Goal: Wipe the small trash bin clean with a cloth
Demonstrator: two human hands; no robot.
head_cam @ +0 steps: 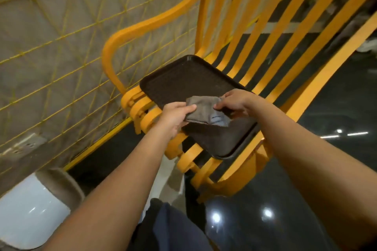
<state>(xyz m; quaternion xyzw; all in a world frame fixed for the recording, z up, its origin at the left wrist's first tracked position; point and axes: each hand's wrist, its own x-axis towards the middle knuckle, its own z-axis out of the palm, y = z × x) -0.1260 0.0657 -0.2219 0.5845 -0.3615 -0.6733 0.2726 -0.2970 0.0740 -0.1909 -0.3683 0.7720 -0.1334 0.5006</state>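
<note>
Left hand [175, 116] and right hand [234, 102] pinch the cloth [206, 112] taut for folding; white bin [30, 210] waits at seven o'clock

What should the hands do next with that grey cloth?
Probably finish folding the cloth into a pad, then carry it down-left to the white bin. Both the left hand and right hand pinch the cloth over the dark tray on the yellow chair, and the bin near the wall is not touched yet.
</note>
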